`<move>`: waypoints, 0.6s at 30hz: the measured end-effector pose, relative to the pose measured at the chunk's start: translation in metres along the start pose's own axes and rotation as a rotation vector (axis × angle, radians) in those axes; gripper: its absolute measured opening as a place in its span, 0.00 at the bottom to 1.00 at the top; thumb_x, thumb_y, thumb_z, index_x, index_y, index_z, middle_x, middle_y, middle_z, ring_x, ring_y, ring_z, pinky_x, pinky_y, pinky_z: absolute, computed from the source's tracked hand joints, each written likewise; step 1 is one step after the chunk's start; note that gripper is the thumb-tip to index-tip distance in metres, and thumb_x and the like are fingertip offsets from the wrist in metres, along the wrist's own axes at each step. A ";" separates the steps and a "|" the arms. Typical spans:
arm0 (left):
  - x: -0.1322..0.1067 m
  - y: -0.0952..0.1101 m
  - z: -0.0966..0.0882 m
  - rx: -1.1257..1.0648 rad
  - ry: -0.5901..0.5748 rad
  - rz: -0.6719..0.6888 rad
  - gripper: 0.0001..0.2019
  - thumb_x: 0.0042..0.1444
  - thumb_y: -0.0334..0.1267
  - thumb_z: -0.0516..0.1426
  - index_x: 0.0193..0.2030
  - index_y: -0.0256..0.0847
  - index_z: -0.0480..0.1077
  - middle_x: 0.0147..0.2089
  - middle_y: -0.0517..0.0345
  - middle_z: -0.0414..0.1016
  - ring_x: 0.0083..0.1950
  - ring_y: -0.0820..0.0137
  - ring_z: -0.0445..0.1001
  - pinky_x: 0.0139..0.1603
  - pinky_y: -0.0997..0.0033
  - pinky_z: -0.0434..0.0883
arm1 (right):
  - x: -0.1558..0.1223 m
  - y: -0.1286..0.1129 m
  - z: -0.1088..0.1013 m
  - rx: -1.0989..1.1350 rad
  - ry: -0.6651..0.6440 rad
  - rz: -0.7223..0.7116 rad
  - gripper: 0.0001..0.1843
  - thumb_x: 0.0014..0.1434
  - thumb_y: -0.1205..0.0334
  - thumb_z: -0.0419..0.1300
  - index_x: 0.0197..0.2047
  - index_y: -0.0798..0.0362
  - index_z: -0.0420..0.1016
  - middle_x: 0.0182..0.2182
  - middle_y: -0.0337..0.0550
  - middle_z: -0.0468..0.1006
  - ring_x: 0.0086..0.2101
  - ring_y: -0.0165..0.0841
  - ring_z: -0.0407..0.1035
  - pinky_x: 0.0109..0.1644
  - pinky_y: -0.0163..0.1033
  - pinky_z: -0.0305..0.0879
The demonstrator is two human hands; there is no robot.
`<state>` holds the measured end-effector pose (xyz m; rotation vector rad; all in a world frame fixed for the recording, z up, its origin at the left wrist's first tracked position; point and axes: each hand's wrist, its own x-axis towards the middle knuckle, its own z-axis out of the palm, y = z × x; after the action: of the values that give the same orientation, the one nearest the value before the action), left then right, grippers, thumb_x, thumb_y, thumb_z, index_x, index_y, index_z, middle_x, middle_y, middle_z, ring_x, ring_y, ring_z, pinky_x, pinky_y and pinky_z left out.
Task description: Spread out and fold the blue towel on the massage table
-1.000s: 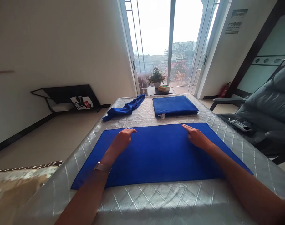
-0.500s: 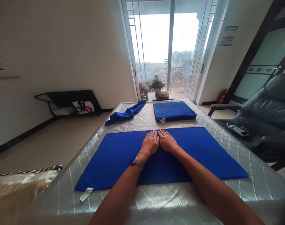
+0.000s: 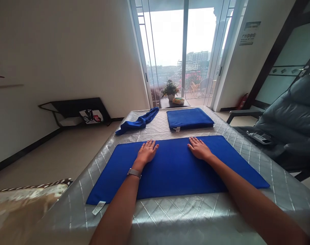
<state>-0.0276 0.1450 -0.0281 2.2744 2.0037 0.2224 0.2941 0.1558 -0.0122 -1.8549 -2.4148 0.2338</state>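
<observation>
The spread blue towel (image 3: 175,172) lies flat at the centre of the frame on the quilted silver worktop (image 3: 195,214). The left hand (image 3: 146,153) and right hand (image 3: 199,149) rest palm-down near its far edge. Their fingers (image 3: 151,145) are stretched flat on the cloth and grip nothing.

I have my left hand (image 3: 146,152) lying flat, palm down, fingers (image 3: 151,145) stretched forward and slightly spread, gripping nothing. My right hand (image 3: 199,149) lies the same way: palm down, fingers straight and a little fanned, thumb on the inner side. The two hands sit level with each other, well apart. Both arms reach out ahead of me, bare. My left forearm (image 3: 119,211) runs in from bottom centre with a slim band (image 3: 133,173) at the wrist. My right forearm (image 3: 246,200) comes in from the lower right.
</observation>
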 end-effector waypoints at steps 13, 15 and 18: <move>-0.014 -0.056 -0.014 0.038 -0.012 -0.097 0.33 0.71 0.54 0.36 0.77 0.43 0.50 0.79 0.49 0.46 0.79 0.60 0.44 0.77 0.47 0.48 | -0.013 0.131 -0.009 -0.045 0.079 0.319 0.40 0.71 0.44 0.34 0.77 0.58 0.46 0.76 0.50 0.46 0.74 0.41 0.40 0.76 0.54 0.39; -0.022 -0.090 -0.018 0.051 0.008 -0.173 0.33 0.71 0.55 0.35 0.77 0.44 0.50 0.79 0.48 0.47 0.79 0.59 0.45 0.76 0.46 0.49 | -0.013 0.134 -0.010 -0.036 0.071 0.330 0.41 0.70 0.43 0.33 0.78 0.60 0.45 0.76 0.51 0.45 0.74 0.42 0.39 0.76 0.54 0.40; -0.029 -0.138 -0.021 0.072 0.029 -0.285 0.33 0.70 0.54 0.34 0.76 0.45 0.53 0.78 0.47 0.51 0.78 0.56 0.50 0.74 0.45 0.54 | -0.011 0.140 -0.010 -0.038 0.057 0.339 0.42 0.70 0.42 0.33 0.78 0.61 0.44 0.76 0.51 0.44 0.74 0.43 0.39 0.76 0.54 0.40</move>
<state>-0.1695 0.1333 -0.0321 1.9994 2.3535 0.1610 0.4315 0.1807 -0.0262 -2.2474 -2.0692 0.1549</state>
